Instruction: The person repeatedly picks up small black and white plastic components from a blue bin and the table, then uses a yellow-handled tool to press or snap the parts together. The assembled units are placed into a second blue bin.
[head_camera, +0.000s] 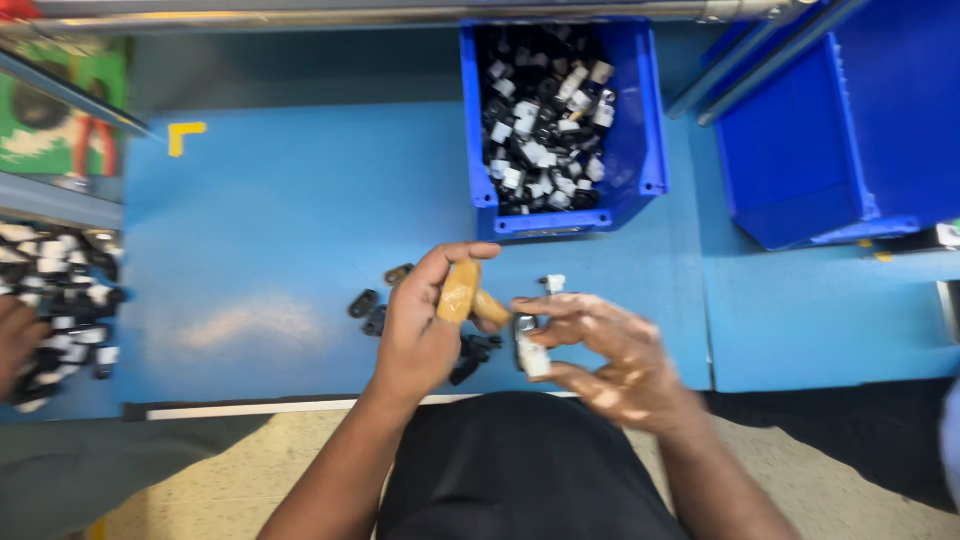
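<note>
My left hand (420, 325) hovers over the near edge of the blue work mat (280, 250), its fingertips wrapped in tan tape, fingers curled above a few small black parts (372, 305). Whether it grips one of them is unclear. My right hand (600, 350) holds a small grey and white part (528, 348) between thumb and fingers, just right of the left hand. Another small white part (553, 284) lies on the mat just beyond my right hand. More dark parts (472, 355) lie under my left palm.
A blue bin (640, 120) full of small black and white parts stands at the back centre. A larger blue bin (830, 130) sits at the right. A heap of similar parts (60, 300) lies at the left, where another person's hand (15, 335) reaches in.
</note>
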